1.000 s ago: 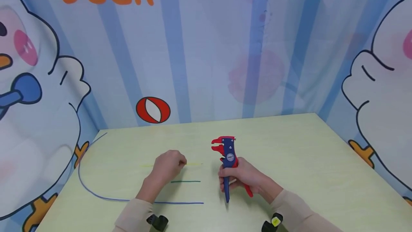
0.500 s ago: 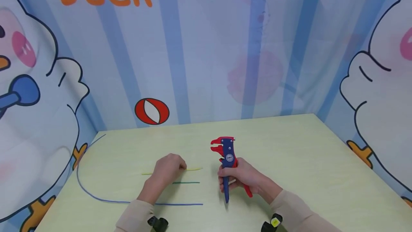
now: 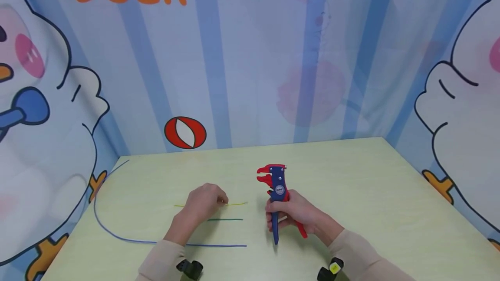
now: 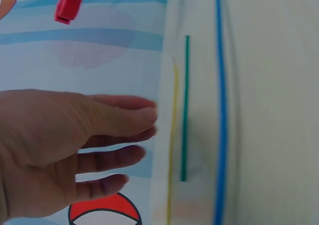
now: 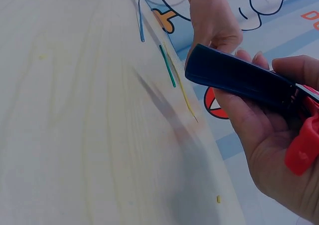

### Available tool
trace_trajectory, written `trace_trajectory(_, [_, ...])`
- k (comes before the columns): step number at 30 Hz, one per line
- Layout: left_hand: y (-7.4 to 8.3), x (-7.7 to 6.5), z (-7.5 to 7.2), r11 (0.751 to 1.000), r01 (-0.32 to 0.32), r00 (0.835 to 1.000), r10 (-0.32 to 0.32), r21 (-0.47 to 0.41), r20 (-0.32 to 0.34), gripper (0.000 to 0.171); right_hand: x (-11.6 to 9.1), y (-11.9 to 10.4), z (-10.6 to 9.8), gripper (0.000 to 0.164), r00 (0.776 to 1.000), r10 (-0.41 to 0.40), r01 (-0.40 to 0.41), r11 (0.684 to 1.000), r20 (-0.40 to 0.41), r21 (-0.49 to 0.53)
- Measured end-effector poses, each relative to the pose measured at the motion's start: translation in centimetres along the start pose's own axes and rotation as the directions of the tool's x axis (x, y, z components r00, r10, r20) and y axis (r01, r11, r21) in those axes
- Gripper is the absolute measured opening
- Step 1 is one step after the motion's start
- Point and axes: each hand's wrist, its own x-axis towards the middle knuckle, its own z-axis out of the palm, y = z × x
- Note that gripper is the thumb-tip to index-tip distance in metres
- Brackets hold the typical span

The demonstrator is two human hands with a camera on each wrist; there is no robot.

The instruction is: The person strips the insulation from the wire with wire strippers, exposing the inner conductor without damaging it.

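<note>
My right hand [image 3: 294, 214] grips a wire stripper [image 3: 278, 181] with blue and red parts by its handles, head upward, above the table. In the right wrist view, the blue handle end [image 5: 234, 75] sticks out past the fingers. My left hand [image 3: 207, 203] hovers over a short yellow wire [image 3: 236, 204]. From the left wrist view, its thumb and fingertips [image 4: 147, 116] are loosely bent, apart from the yellow wire [image 4: 173, 120]. A shorter green wire [image 3: 230, 219] lies nearer me. One end of the yellow wire [image 5: 185, 99] looks thin and bare in the right wrist view.
A long blue wire [image 3: 218, 246] runs along the near side and curves up the table's left side. A tiny yellow piece [image 5: 218, 199] lies on the table [image 3: 343, 177]. A printed curtain [image 3: 254, 55] stands behind the table.
The yellow wire has come down nearer the green wire and now lies on the table, out of the left hand's fingers. The right hand and wire stripper stay nearly still.
</note>
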Motion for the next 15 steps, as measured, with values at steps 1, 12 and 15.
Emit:
trace_trajectory(1, [0.12, -0.06, -0.2, 1.0, 0.001, 1.0, 0.0, -0.018, 0.03, 0.011, -0.02, -0.01, -0.01, 0.032, 1.0, 0.0, 0.0, 1.0, 0.0, 0.001])
trace_trajectory(12, [0.89, -0.78, -0.71, 0.998, -0.052, 0.986, 0.056, -0.031, 0.158, 0.005, -0.12, -0.13, 0.04, 0.032, 1.0, -0.009, 0.009, 1.0, 0.004, 0.012])
trace_trajectory(15, [1.02, -0.79, -0.61, 0.999, -0.053, 0.987, 0.053, -0.007, 0.149, 0.006, -0.07, -0.18, 0.05, 0.033, 1.0, -0.011, 0.011, 1.0, 0.007, 0.011])
